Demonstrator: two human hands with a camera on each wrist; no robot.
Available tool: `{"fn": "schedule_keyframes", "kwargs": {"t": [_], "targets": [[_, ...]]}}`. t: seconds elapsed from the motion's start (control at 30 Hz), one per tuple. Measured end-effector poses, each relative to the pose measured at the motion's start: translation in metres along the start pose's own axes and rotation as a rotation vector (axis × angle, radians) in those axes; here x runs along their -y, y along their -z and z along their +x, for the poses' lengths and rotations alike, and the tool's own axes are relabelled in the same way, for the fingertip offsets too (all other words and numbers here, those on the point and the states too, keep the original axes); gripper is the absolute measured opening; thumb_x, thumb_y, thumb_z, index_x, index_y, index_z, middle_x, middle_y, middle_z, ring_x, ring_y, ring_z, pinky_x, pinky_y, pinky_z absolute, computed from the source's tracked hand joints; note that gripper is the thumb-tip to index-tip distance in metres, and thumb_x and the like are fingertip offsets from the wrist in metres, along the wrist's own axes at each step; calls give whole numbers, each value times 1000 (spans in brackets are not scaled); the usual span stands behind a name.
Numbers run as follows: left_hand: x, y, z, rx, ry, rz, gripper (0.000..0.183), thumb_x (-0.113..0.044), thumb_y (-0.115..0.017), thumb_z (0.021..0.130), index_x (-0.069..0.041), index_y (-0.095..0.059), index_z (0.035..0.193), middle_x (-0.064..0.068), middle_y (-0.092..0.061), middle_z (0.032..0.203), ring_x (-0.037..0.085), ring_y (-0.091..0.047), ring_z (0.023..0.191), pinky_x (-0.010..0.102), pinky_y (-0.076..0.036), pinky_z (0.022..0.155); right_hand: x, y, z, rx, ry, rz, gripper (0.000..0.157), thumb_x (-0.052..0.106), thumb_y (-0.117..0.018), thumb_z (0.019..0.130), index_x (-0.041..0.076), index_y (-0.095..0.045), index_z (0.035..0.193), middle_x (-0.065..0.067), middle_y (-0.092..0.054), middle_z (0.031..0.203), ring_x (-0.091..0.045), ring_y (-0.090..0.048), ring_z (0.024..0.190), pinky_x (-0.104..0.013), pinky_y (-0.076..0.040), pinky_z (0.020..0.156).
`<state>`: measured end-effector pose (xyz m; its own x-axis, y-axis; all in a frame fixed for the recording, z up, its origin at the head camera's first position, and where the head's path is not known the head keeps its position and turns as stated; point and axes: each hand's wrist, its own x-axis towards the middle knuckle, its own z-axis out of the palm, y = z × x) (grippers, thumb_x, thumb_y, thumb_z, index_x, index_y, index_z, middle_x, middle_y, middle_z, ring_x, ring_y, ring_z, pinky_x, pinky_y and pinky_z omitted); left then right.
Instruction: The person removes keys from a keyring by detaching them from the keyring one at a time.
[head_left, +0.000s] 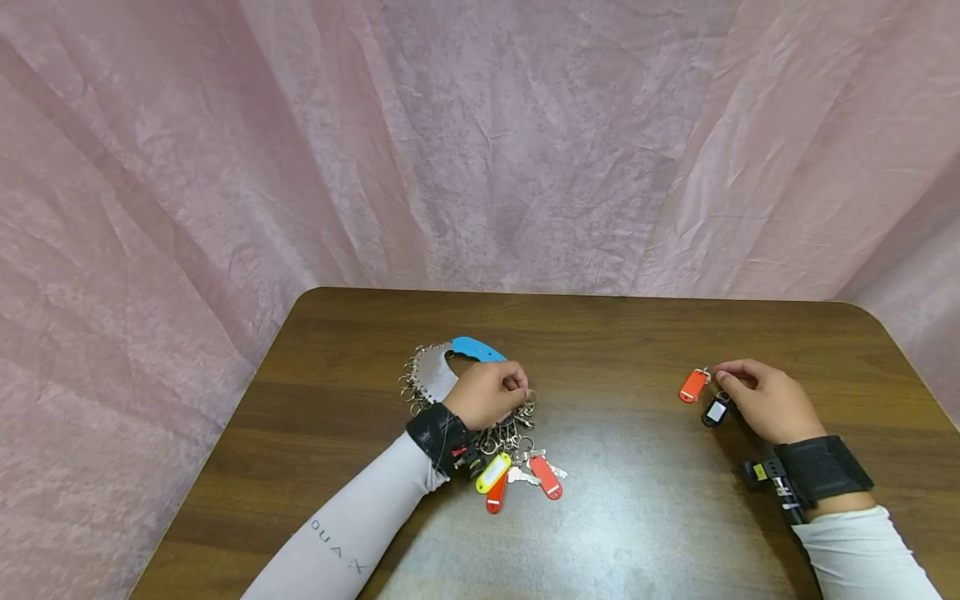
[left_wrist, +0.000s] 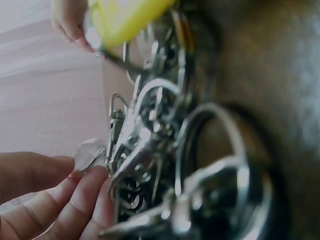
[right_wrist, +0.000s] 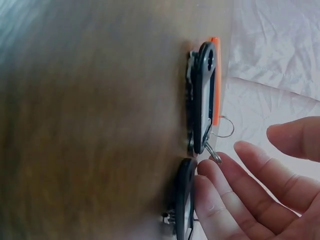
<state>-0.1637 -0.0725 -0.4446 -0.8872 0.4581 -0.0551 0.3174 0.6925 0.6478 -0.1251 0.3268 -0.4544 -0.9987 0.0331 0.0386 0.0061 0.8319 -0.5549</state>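
A large curved metal key holder [head_left: 433, 373] with a blue grip [head_left: 477, 348] and snap hooks round its edge lies left of centre. Over its right side, my left hand [head_left: 487, 396] pinches a small metal split ring [left_wrist: 91, 154] between thumb and fingers. Keys [head_left: 522, 476], a yellow key tag [head_left: 492, 473] and red key tags [head_left: 546, 477] hang below it. To the right, my right hand [head_left: 772, 404] is beside a black key tag [head_left: 716, 411] and an orange key tag [head_left: 693, 386]. Its thumb stands apart, fingertips close to the black tag's ring [right_wrist: 214, 154].
Another black tag [right_wrist: 185, 200] shows low in the right wrist view. The brown wooden table [head_left: 600, 517] has rounded far corners, and a pink curtain [head_left: 525, 150] hangs behind its far edge.
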Motion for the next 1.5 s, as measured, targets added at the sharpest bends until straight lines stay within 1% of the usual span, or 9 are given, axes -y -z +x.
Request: {"fn": "schedule_keyframes", "kwargs": {"t": [0.23, 0.47, 0.7, 0.9, 1.07, 1.17, 1.3, 1.37, 1.5], "targets": [[-2, 7, -1, 58, -49, 30, 5, -19, -70, 93, -14, -68, 94, -2, -70, 87, 8, -61, 79, 24, -50, 74, 1, -1, 0, -10, -7, -7, 34, 28, -53, 104, 1, -68, 118, -24, -73, 106, -27, -64, 91, -32, -43, 69], [-6, 11, -5, 143, -135, 161, 5, -10, -71, 90, -13, -73, 94, -2, -70, 89, 11, -62, 85, 26, -50, 80, 2, 0, -1, -22, -1, -9, 33, 27, -54, 103, 1, -69, 117, -23, -73, 105, -24, -64, 89, -32, -43, 68], [-8, 12, -7, 188, -215, 247, 9, -8, -75, 84, -15, -76, 90, 2, -66, 87, 12, -57, 83, 25, -45, 75, 2, 0, 0, -9, 3, 4, 34, 27, -54, 103, 1, -68, 118, -24, -73, 107, -25, -64, 90, -32, -44, 70], [-10, 11, -8, 210, -200, 307, 14, -9, -78, 80, -19, -76, 89, 1, -61, 85, 11, -50, 78, 24, -40, 71, 0, 1, 0, -17, 13, 13, 34, 28, -55, 103, 1, -67, 118, -24, -72, 107, -23, -64, 91, -33, -44, 72], [-9, 10, -9, 233, -183, 317, 15, -10, -79, 78, -22, -76, 87, -1, -59, 87, 10, -49, 78, 23, -39, 69, 0, 2, -1, -44, 14, 16, 35, 28, -55, 103, 0, -65, 121, -25, -71, 110, -22, -63, 93, -28, -43, 71], [-8, 8, -9, 240, -193, 325, 16, -9, -80, 76, -23, -76, 84, -3, -57, 86, 10, -48, 77, 23, -39, 68, 0, 3, -1, -63, 13, 25, 36, 29, -55, 102, 0, -64, 122, -24, -71, 110, -15, -61, 90, -24, -43, 70], [-9, 7, -10, 247, -207, 363, 16, -10, -80, 75, -24, -77, 83, -4, -58, 87, 11, -51, 80, 25, -40, 71, 1, 4, 0, -85, 17, 47, 38, 30, -55, 102, 0, -64, 123, -23, -71, 109, 9, -52, 84, -18, -42, 68], [-9, 6, -11, 250, -208, 377, 16, -11, -81, 75, -24, -77, 84, -4, -59, 88, 13, -53, 82, 26, -42, 73, 3, 4, 0, -94, 20, 54, 38, 30, -56, 102, 0, -64, 123, -23, -71, 109, 17, -46, 81, -16, -42, 68], [-11, 5, -12, 250, -217, 387, 15, -12, -81, 74, -22, -77, 84, -2, -62, 91, 16, -57, 88, 30, -45, 78, 7, 4, -1, -108, 35, 72, 36, 28, -56, 102, 0, -65, 123, -23, -71, 109, 24, -42, 79, -14, -42, 68]]}}
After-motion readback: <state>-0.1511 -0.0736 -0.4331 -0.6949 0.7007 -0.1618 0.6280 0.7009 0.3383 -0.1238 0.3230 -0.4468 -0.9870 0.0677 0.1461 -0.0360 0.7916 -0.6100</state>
